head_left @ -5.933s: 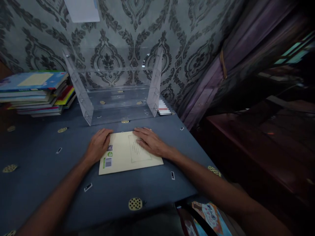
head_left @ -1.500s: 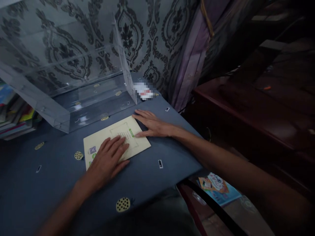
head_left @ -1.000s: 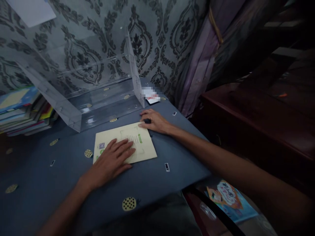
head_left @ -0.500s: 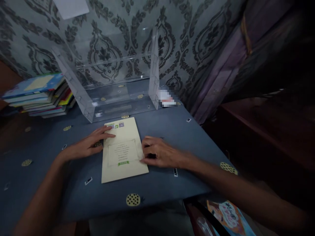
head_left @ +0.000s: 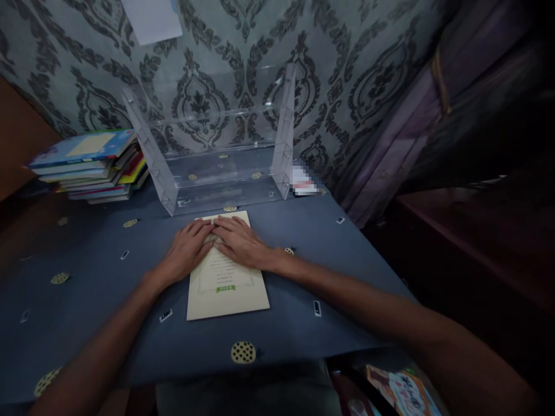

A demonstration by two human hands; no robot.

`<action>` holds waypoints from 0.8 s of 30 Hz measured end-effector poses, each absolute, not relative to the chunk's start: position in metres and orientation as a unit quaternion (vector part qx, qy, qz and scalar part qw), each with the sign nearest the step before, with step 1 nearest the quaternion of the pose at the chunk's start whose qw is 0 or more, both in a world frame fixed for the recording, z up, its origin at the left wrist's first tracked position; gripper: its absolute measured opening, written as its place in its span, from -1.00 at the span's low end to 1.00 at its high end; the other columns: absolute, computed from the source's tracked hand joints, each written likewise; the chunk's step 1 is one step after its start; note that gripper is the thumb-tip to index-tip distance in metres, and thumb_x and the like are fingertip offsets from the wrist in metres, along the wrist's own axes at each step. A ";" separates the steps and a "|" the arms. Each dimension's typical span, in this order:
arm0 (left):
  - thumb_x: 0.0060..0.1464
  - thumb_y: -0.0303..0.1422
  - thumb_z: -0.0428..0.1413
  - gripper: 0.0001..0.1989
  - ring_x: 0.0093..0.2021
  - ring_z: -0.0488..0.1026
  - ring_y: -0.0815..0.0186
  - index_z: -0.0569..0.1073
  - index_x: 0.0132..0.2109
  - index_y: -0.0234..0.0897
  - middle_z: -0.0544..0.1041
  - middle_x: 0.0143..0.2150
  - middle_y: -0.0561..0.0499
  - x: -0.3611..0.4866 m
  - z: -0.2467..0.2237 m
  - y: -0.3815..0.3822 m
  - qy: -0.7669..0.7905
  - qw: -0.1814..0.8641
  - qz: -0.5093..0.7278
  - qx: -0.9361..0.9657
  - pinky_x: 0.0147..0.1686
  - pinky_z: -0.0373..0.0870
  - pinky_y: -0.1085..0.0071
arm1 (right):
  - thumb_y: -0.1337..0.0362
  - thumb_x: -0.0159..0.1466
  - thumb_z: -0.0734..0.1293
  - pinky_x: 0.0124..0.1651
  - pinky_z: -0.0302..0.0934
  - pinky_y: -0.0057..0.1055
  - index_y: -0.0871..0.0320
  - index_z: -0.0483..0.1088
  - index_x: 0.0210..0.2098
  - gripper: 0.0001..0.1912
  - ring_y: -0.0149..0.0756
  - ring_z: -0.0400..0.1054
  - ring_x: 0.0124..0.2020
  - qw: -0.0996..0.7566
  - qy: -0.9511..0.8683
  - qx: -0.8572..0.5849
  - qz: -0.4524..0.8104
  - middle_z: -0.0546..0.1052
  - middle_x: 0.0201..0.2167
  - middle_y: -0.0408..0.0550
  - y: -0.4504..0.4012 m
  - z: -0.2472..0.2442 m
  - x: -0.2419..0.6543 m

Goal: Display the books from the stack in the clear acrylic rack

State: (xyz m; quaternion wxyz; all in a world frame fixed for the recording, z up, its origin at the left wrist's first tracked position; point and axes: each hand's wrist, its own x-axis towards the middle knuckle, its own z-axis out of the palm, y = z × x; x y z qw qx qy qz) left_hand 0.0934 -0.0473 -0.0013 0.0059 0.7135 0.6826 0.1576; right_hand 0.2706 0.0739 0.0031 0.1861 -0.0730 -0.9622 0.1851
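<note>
Clear rack (head_left: 284, 138), upright on the patterned tablecloth (head_left: 87, 248); through its transparent panels I see the cloth's pineapple print. To its left, from my view, stands a pile of books (head_left: 89, 167), blue cover uppermost. Cream booklet (head_left: 234, 300): flat, pale and rectangular, with a faint printed frame, lines of small text and a green banner towards the near edge (the lettering is too small for me to read). It lies in front of the rack, beneath both hands. The left hand (head_left: 186, 251) and right hand (head_left: 240, 242) rest palm-down, fingers extended and only narrowly parted, their fingertips meeting over the booklet's far end; its near part extends uncovered towards me.
</note>
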 end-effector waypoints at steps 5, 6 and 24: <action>0.40 -0.20 -0.19 -0.56 0.35 0.22 0.04 0.28 0.28 -0.23 0.37 0.31 -0.17 0.095 -0.002 -0.048 0.689 -0.009 0.151 0.709 0.26 0.24 -0.03 | 0.24 0.45 0.19 0.45 -0.09 0.10 0.19 0.33 0.25 -0.58 -0.05 0.08 0.43 0.140 -0.967 -0.112 0.181 0.32 0.34 0.19 0.080 0.000 0.271; 0.40 -0.20 -0.20 -0.56 0.35 0.22 0.04 0.29 0.28 -0.23 0.37 0.31 -0.17 0.096 -0.001 -0.048 0.689 -0.007 0.147 0.710 0.26 0.24 -0.03 | 0.24 0.44 0.19 0.44 -0.09 0.12 0.20 0.33 0.26 -0.57 -0.04 0.08 0.43 0.139 -0.966 -0.124 0.181 0.31 0.35 0.20 0.085 -0.001 0.275; 0.39 -0.19 -0.23 -0.51 0.36 0.17 0.01 0.30 0.31 -0.28 0.30 0.36 -0.22 0.099 0.000 -0.049 0.698 0.028 0.154 0.699 0.32 0.14 -0.05 | -0.02 0.44 0.16 0.44 -0.16 0.19 0.21 0.20 0.36 -0.37 0.06 -0.04 0.47 0.119 -0.960 -0.140 0.212 0.12 0.45 0.22 0.112 -0.018 0.327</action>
